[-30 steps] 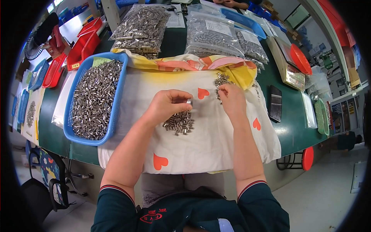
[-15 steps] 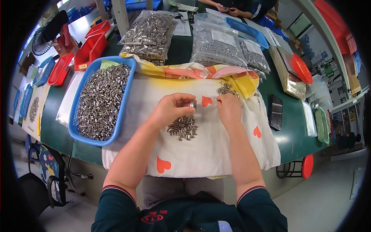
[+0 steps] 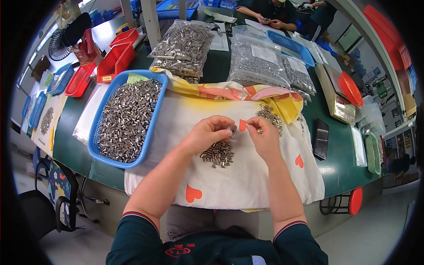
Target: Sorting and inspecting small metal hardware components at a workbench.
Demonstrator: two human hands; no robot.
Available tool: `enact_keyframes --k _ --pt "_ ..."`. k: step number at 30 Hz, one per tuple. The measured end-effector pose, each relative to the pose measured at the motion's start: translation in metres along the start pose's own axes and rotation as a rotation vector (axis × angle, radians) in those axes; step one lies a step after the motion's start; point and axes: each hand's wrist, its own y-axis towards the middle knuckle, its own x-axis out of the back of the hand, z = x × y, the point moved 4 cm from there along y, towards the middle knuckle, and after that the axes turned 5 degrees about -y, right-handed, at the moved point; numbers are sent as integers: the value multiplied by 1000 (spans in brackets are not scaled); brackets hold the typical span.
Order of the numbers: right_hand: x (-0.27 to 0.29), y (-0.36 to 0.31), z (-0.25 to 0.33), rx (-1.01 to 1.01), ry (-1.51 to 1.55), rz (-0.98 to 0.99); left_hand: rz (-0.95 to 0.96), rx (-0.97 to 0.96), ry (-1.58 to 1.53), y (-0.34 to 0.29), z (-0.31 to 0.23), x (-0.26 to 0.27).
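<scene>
at the far left edge of the green tabletop [image 3: 212, 70] lay flat blue trays [image 3: 37, 108] and red bins [image 3: 115, 55], one of the blue trays carrying a scatter of small metal parts. nearer in sat a blue basket [image 3: 155, 108] heaped with short silver metal sleeves [image 3: 126, 119], resting partly on a white cloth [image 3: 247, 185] printed with orange hearts and a yellow and orange border. the left hand [image 3: 206, 134] hung over the middle of that cloth, its grip pressed together with thumb and forefinger pinching one small metal sleeve [image 3: 231, 128] at the fingertips. just below and touching the cloth lay a loose pile of sleeves [image 3: 217, 154], close beneath the left hand's fingers. the right hand [image 3: 264, 139] met the left almost fingertip to fingertip, its grip also narrowed to a pinch; it seemed to hold a tiny part, though i could not tell what it was. just beyond the right hand, toward the cloth's yellow border, sat a second small pile [image 3: 270, 117] of the same silver pieces. behind the cloth stood clear plastic bags [image 3: 183, 46] stuffed with more metal parts. to the right a black flat device [image 3: 321, 139] lay on the tabletop just beside the cloth's edge, and past it a weighing scale [image 3: 338, 101] with a red dish [image 3: 351, 88] leaning on it. at the far side another person's hands [image 3: 265, 20] worked.
</scene>
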Motion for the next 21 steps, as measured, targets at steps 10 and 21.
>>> enact_keyframes --k 10,21 --pt "-16 -11 12 -6 289 210 -30 -26 96 0 -2 1" --pt "-15 -15 23 203 -5 29 -93 -74 249 -1 -7 -3"
